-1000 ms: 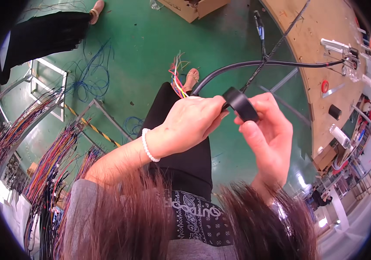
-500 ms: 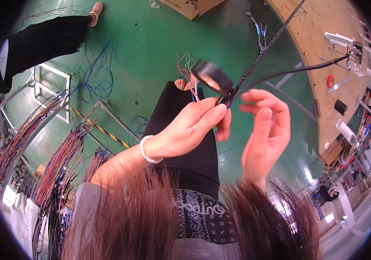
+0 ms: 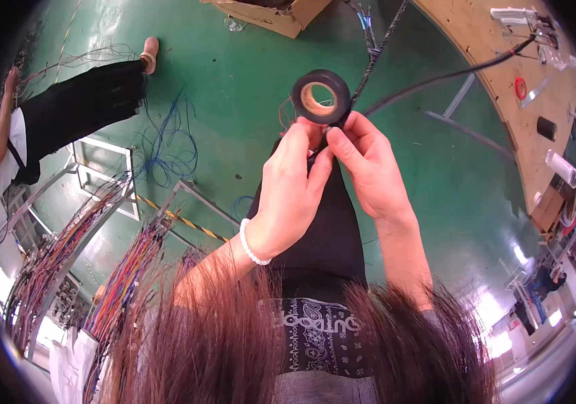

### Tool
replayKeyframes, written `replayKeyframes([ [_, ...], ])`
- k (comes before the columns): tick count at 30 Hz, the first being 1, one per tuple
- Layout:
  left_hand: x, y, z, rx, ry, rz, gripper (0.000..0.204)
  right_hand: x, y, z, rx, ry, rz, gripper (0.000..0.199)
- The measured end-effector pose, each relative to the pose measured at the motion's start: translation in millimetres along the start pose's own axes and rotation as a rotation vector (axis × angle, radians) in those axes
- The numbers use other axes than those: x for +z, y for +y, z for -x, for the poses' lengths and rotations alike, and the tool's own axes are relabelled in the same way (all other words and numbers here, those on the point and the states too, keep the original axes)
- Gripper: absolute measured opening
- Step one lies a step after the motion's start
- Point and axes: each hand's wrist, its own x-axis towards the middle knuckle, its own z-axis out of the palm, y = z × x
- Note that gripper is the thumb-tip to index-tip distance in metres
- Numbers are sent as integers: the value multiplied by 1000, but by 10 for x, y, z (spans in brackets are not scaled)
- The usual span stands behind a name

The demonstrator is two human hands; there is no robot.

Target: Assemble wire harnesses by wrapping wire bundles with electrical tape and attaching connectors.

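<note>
A roll of black electrical tape [image 3: 322, 76] with a tan core stands at the join of a black-wrapped wire harness [image 3: 374, 62]. My left hand [image 3: 291, 178] is closed around the harness just below the roll. On the right side of the join, my right hand [image 3: 374, 168] pinches with thumb and fingers; they hide exactly where the tape meets the wires. From this join one wrapped branch runs up and away, with loose blue and white wire ends [image 3: 367, 25] beside it. A smoother dark branch [image 3: 436, 81] stretches right to the wooden board.
The curved wooden board [image 3: 487, 50] at right bears fixtures, a red tape roll [image 3: 520, 87] and a black roll [image 3: 547, 128]. Racks of coloured wires [image 3: 123, 276] stand at left, near blue wires [image 3: 170, 145] on the floor. Another person [image 3: 79, 101] is far left; a cardboard box [image 3: 288, 17] sits ahead.
My right hand has moved in from beside the harness and closed at the join. The tape roll has turned its open core into view. My view has shifted slightly.
</note>
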Motion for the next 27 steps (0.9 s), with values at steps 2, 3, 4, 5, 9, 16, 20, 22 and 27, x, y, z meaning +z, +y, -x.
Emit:
replayKeyframes([
  [2,-46,22,-41,486,68,-663,24,18,-48,52,19,18,-83,18],
  [3,-55,77,-39,513,106,-731,26,-46,-28,54,-40,-25,15,18],
  [4,-43,75,-20,518,102,-734,26,-79,-34,53,-99,-73,113,21],
  [5,-20,58,3,393,58,-527,24,-103,-48,59,-104,-70,109,21],
  [9,-62,18,15,225,-73,-257,19,-141,-211,99,-124,-59,459,16],
  [16,-52,58,-31,594,-213,-318,39,200,117,468,-646,474,1174,8],
  [20,-34,196,-76,536,-209,-436,43,216,83,505,-650,463,1152,6],
  [22,-7,235,-91,544,-191,-499,42,141,46,551,-614,480,1152,9],
  [27,-28,275,-101,487,-243,-528,31,-148,-284,582,-755,292,1336,12],
])
